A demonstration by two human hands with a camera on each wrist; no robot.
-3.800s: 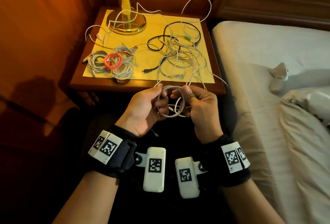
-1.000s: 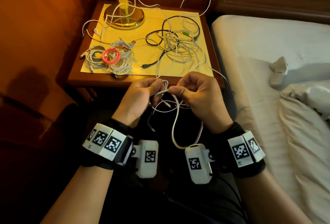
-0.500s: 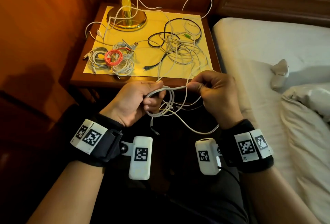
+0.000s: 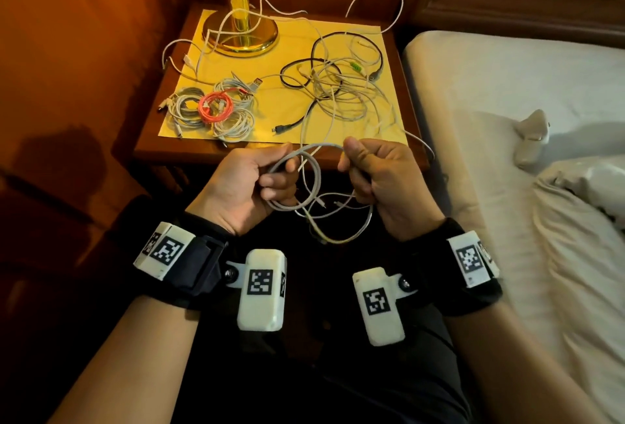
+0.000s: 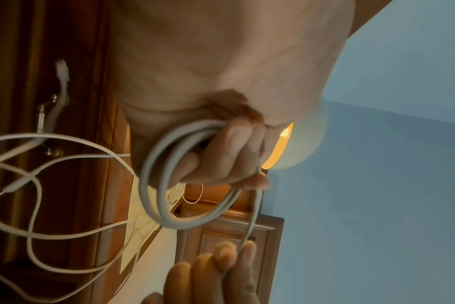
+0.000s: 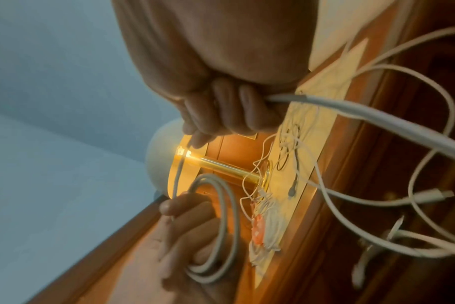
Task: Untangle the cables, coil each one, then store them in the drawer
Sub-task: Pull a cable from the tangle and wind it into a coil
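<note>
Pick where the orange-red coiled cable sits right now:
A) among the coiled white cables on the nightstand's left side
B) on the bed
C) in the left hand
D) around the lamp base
A: the orange-red coiled cable lies among coiled white cables on the nightstand.

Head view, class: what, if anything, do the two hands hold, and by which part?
Both hold one white cable. The left hand grips its coiled loops; the right hand pinches the loose strand running off that coil.
</note>
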